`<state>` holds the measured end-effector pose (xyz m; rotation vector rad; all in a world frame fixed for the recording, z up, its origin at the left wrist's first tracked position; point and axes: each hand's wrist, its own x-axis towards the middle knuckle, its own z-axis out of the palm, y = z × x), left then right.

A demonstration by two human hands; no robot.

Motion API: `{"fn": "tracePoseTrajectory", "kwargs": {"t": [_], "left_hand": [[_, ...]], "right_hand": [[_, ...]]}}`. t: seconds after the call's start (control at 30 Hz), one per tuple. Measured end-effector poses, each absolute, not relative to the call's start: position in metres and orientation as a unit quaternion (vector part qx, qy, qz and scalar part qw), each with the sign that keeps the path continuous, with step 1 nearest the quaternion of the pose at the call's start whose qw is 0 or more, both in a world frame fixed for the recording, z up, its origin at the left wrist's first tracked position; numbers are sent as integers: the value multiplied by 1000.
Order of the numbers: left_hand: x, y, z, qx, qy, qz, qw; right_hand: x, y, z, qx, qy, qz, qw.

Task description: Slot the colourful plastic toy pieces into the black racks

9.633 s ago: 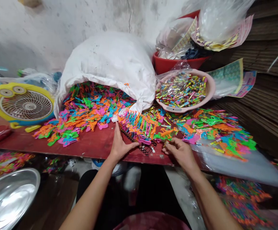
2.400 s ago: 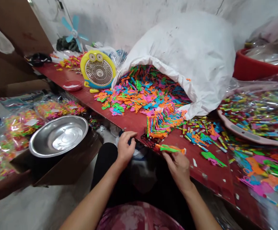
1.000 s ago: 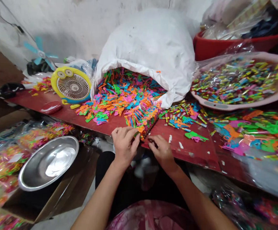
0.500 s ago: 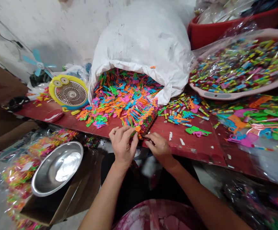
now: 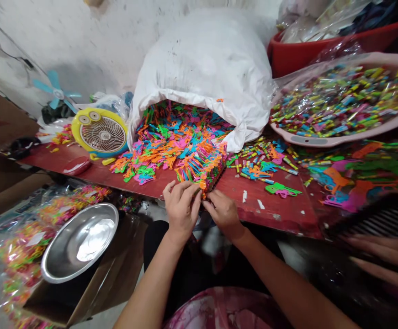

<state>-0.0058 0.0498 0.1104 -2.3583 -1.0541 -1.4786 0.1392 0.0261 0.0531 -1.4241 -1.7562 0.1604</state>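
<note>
A dense row of small colourful plastic pieces (image 5: 209,170) stands at the front edge of the red table (image 5: 253,201), its near end between my hands. My left hand (image 5: 183,205) is curled at the left of that end, thumb and fingers pinched around something hidden. My right hand (image 5: 222,209) closes in from the right, fingertips pressed together at the row's lower corner; what they hold is too small to make out. Behind the row, loose plastic pieces (image 5: 171,141) spill from the mouth of a big white sack (image 5: 205,59).
A yellow fan (image 5: 103,132) stands left of the sack. At the right are a pink basin (image 5: 311,140) of small tubes and another person's hand (image 5: 387,256) beside a dark ribbed rack (image 5: 384,219). A steel bowl (image 5: 78,242) sits on a carton at lower left.
My two hands have drawn closer together at the row's near end. Another person's hand and a dark ribbed rack have come into view at the right.
</note>
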Motion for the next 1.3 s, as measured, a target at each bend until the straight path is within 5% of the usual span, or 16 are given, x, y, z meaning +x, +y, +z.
{"fn": "tracePoseTrajectory", "kwargs": {"t": [0.57,0.8,1.07,1.3], "left_hand": [[-24,51,114,-747,-378,-546,-36],[-42,49,54,-677,-514,-521,-78],[-30,56,18,-722,-516,-451,-92],[-28,60,9,-726,-504,-466,-40]], "right_hand": [[142,27,68,-572,-711,132,387],[142,25,65,-570,-736,44,364],[120,25,65,-636,-719,-30,279],[223,-69,92,-555,-809,67,185]]}}
